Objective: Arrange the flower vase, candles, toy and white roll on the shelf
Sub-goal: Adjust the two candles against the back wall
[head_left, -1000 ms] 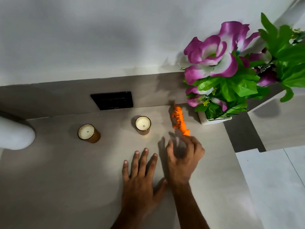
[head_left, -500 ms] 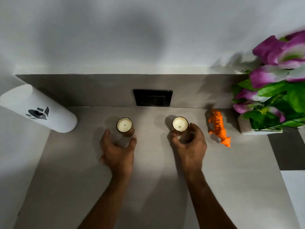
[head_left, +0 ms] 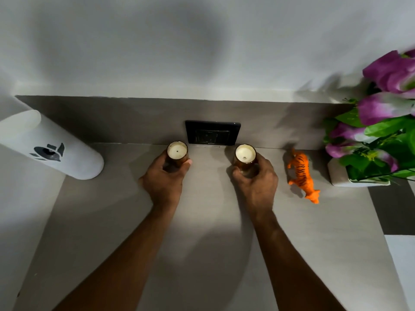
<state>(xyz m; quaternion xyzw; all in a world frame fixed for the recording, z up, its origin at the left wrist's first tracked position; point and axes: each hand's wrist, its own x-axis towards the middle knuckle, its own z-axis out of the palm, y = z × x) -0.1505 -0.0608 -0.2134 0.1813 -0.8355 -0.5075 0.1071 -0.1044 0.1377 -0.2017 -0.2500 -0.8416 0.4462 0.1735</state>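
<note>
**Both candles in hand at the back of the shelf**

Here we are with the left hand [head_left: 165, 176] wrapped round the left candle [head_left: 177, 152], fingers curled on the far side and thumb [head_left: 185, 164] pressing the near side of the amber glass. The right hand [head_left: 254, 179] mirrors it on the right candle [head_left: 245, 154], cupping the glass from the near side, fingers closed about it. Two hands, two candles, one grip each.

Look at the spacing! The candles sit either side of the black switch plate [head_left: 213, 133] on the back wall, near the line where the shelf [head_left: 213, 221] meets it. That looks deliberate: a matched pair, framing the plate. Whether the glasses rest on the shelf or hover just off it, I cannot tell from up here.

Moving outward now. To the right, well clear of the right hand, the orange tiger toy [head_left: 302, 173] stands on the shelf, head angled toward the near edge. Just beyond it the flower vase [head_left: 339, 173] anchors the right end, purple blooms and green leaves spilling over it. At the far left the white roll [head_left: 48, 145], with its dark printed mark, leans tilted near the left edge, well apart from the left hand.

My read: tall pieces at the ends, candles centred, and that leaning roll probably wants straightening.
</note>
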